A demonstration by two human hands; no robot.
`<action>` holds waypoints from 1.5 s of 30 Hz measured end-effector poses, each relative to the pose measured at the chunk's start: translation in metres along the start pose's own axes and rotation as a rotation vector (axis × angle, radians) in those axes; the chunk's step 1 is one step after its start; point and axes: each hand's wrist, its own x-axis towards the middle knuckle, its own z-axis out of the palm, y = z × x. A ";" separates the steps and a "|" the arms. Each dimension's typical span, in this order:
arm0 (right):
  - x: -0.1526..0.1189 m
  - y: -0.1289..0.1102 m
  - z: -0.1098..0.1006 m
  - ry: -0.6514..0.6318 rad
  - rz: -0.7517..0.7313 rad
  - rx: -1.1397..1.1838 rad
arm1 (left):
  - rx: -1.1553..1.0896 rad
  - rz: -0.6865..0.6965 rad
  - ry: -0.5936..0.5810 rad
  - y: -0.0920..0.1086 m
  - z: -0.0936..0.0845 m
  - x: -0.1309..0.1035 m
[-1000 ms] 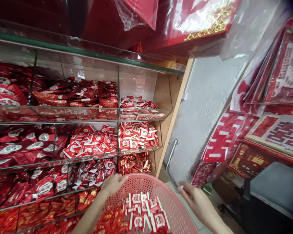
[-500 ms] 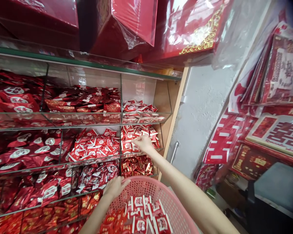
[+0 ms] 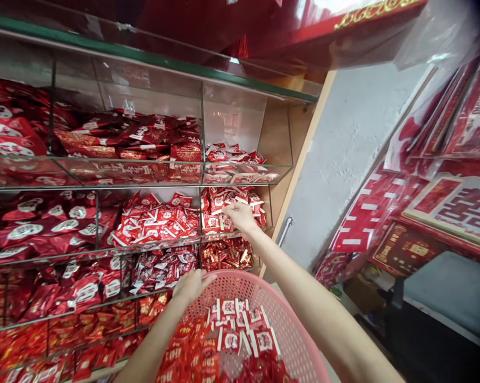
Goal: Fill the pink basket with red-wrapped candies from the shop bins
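My left hand [image 3: 192, 286] grips the rim of a pink perforated basket [image 3: 299, 330]. Inside the basket lie red-and-white packets [image 3: 228, 339], with darker red and orange-red packets around them. My right hand [image 3: 240, 215] reaches into a glass-fronted compartment of small red-and-white packets [image 3: 215, 202]. Its fingers are pinched together at the packets; whether one is between the fingertips is too small to tell. Just below that hand is a compartment of shiny red-and-gold packets [image 3: 226, 255].
Glass-divided shelves hold more red packets [image 3: 156, 218] on the left. Above runs a green-edged glass shelf [image 3: 144, 56] bearing red boxes. A grey wall [image 3: 339, 138], hanging red decorations [image 3: 359, 218] and a dark chair [image 3: 427, 319] are on the right.
The view has tipped downward and closer, showing more of the basket's contents and less of the boxes above. My right hand stays at the same compartment; my left stays on the rim.
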 end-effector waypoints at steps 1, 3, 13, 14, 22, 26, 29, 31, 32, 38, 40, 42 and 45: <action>0.000 -0.001 -0.002 -0.005 -0.006 0.026 | 0.001 -0.002 -0.002 0.000 0.000 0.000; -0.002 -0.004 -0.007 -0.016 -0.021 0.066 | -0.001 0.000 -0.001 0.000 0.001 0.001; -0.036 -0.022 -0.043 -0.082 -0.139 0.028 | -0.006 -0.014 -0.019 0.001 0.000 0.002; -0.041 -0.024 -0.046 -0.084 -0.140 0.011 | -0.005 -0.013 -0.014 0.001 0.000 0.002; -0.090 -0.017 -0.074 -0.418 -0.103 -0.193 | -0.002 -0.015 -0.016 0.003 -0.001 0.001; -0.115 0.046 -0.078 -0.606 0.098 -0.213 | 0.001 -0.002 -0.008 0.003 0.001 0.001; -0.132 0.108 -0.073 -0.586 0.272 -0.173 | 0.008 0.009 0.009 0.003 0.001 0.001; -0.141 0.143 -0.069 -0.566 0.392 -0.164 | 0.009 0.009 0.016 0.003 0.002 0.000; -0.145 0.156 -0.068 -0.541 0.445 -0.164 | 0.009 0.008 0.019 0.003 0.002 0.000; -0.152 0.191 -0.066 -0.459 0.747 -0.153 | 0.009 0.006 0.007 0.003 0.001 0.000; -0.153 0.195 -0.066 -0.464 0.803 -0.124 | 0.005 0.004 0.004 0.003 0.000 -0.001; -0.152 0.198 -0.064 -0.471 0.833 -0.112 | 0.002 0.002 0.005 0.004 0.000 -0.001; -0.151 0.201 -0.060 -0.466 0.822 -0.136 | -0.004 -0.016 0.002 0.004 -0.001 -0.001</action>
